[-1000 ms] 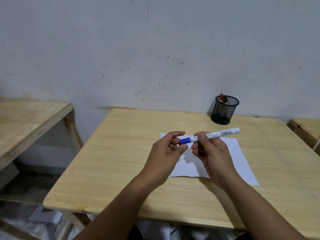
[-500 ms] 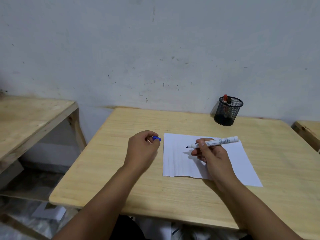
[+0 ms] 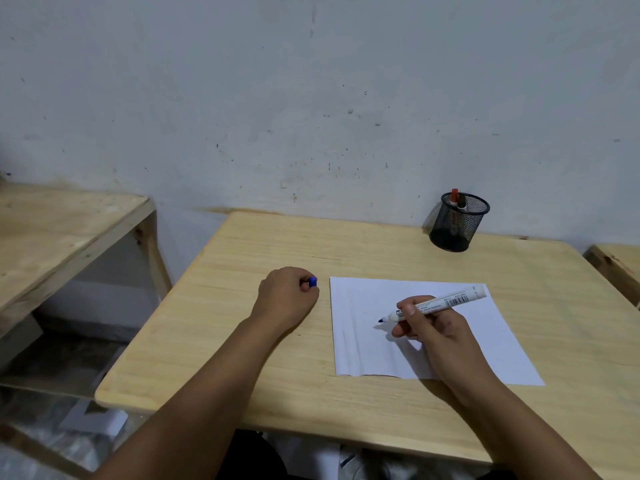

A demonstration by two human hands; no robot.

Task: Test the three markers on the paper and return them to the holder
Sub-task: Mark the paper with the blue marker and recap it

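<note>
Paper [image 3: 485,344] lies blank on the counter [image 3: 242,341]. Your right hand [image 3: 433,327] grips an uncapped blue marker [image 3: 433,304], its tip just above the sheet; no mark shows yet. Your left hand [image 3: 287,296] is closed around the blue cap [image 3: 313,282], beside the paper. Two more markers [image 3: 457,199] wait in the mesh holder [image 3: 457,223] near the wall, untested. Nothing blocks the way.
</note>
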